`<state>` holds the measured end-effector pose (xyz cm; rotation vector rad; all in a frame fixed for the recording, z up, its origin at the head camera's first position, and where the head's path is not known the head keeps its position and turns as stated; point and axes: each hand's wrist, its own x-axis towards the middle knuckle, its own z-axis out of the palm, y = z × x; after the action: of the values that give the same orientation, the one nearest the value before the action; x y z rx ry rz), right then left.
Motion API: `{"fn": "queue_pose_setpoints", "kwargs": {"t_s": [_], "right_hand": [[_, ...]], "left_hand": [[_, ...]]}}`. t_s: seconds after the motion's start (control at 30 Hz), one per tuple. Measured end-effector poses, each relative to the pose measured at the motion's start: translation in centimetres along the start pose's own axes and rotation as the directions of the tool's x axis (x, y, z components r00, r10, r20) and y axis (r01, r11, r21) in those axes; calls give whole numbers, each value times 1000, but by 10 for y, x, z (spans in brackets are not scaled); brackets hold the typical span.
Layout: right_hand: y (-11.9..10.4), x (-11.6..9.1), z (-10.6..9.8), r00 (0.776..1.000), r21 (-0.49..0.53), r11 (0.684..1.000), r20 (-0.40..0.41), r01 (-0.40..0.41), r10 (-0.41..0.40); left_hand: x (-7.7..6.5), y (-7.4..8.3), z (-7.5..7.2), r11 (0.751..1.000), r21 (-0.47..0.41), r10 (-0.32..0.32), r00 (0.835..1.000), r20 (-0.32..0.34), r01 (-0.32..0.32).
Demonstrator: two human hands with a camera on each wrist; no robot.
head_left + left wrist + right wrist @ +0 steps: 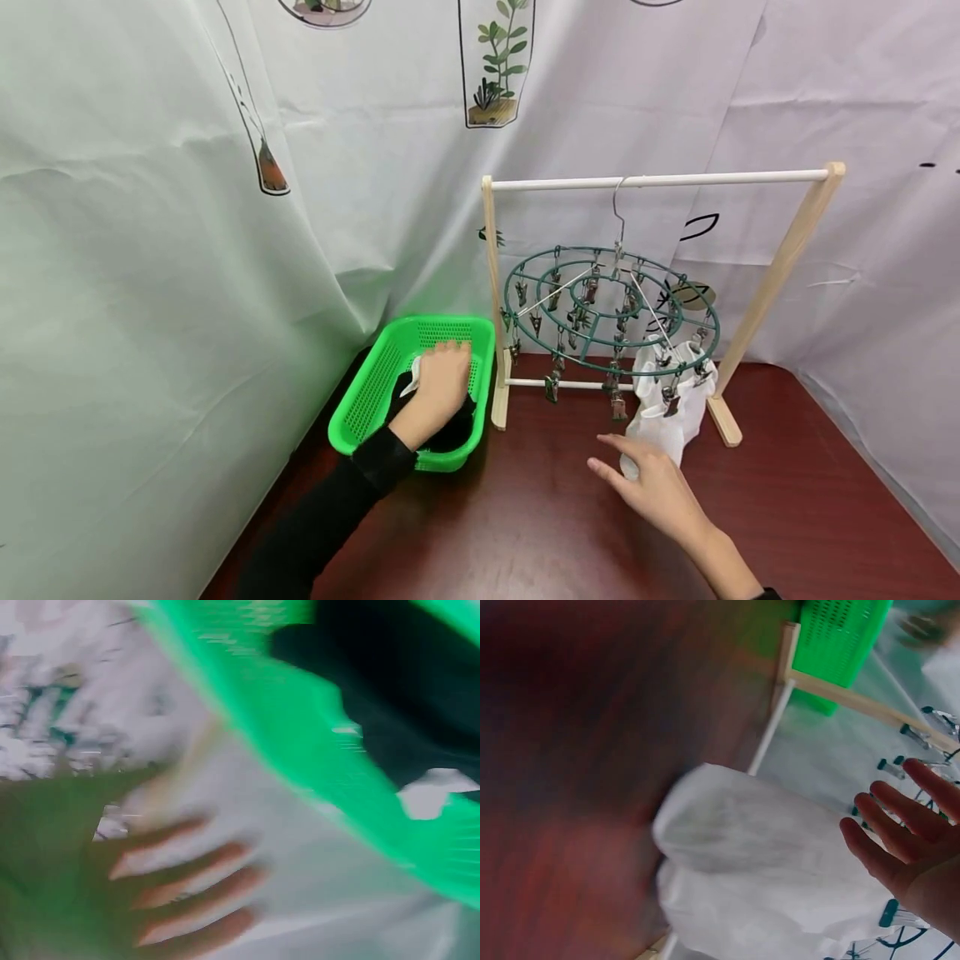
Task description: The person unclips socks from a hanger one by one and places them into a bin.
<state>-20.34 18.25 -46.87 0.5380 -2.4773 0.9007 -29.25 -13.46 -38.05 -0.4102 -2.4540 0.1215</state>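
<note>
In the head view my left hand [444, 377] is over the green basket [352, 417]. Inside the basket lie a black cloth [405, 682] and a small white piece [426, 796]. The left wrist view is blurred, but it shows loosely extended fingers with nothing between them, apart from the cloth. To the right, my right hand [660, 492] has its fingers spread and holds nothing. Just beyond it a white cloth item [663, 425] hangs from clips of the round green clip hanger [588, 362]. The right wrist view shows this white cloth large, beside the fingers.
A wooden stand [780, 250] with a white top rod [720, 178] carries the hanger, whose many metal clips [552, 387] dangle. The stand and basket rest on a dark red table [540, 517]. A printed white curtain [375, 125] surrounds the back and sides.
</note>
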Motion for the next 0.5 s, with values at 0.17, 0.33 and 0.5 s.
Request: {"fn": "queue_pose_setpoints", "kwargs": {"t_s": [0.17, 0.33, 0.5], "right_hand": [[3, -14, 0, 999, -32, 999, 40, -20, 21], [2, -20, -2, 996, -46, 998, 73, -44, 47], [3, -25, -2, 996, -103, 994, 83, 21, -13]], "left_hand": [[22, 54, -18, 953, -40, 233, 814, -533, -299], [40, 109, -22, 851, 45, 461, 704, -541, -523], [48, 145, -17, 815, 60, 531, 700, -477, -577]]}}
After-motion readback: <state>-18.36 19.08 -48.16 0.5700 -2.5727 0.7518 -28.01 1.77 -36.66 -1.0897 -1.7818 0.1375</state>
